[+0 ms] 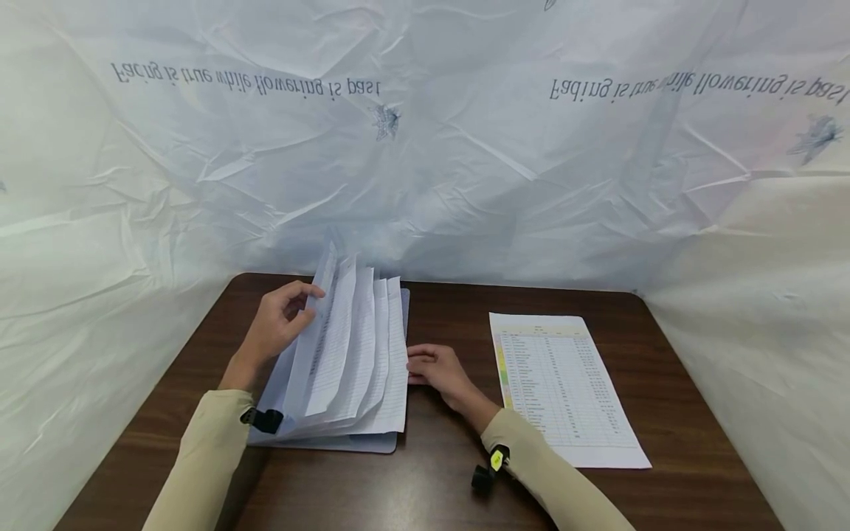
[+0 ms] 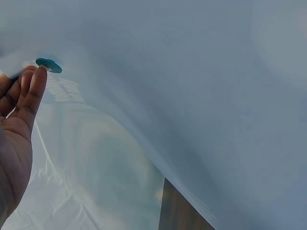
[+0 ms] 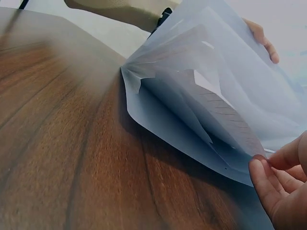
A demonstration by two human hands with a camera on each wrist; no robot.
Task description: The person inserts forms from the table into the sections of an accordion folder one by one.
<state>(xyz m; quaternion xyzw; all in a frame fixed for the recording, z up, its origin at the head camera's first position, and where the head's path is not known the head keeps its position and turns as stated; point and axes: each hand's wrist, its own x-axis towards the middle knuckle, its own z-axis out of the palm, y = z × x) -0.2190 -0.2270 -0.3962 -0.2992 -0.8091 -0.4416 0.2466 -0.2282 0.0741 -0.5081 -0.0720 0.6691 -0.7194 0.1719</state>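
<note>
A translucent bluish document folder (image 1: 372, 443) lies on the left of the table, its front cover (image 1: 304, 369) raised and tilted left. Inside it, several printed sheets (image 1: 393, 376) fan apart like pages. My left hand (image 1: 275, 321) holds the raised cover by its outer edge. In the left wrist view, its fingertips are at a teal button (image 2: 49, 65) on the cover. At the folder's right side, my right hand (image 1: 441, 372) pinches the edge of a sheet between thumb and fingers, as the right wrist view shows with the paper edge (image 3: 225, 112).
A single printed table sheet (image 1: 564, 391) with coloured cells lies flat on the right of the dark wooden table (image 1: 432, 487). White plastic sheeting (image 1: 465, 184) with printed lettering hangs behind the table and along both sides. A dark camera is strapped to each wrist.
</note>
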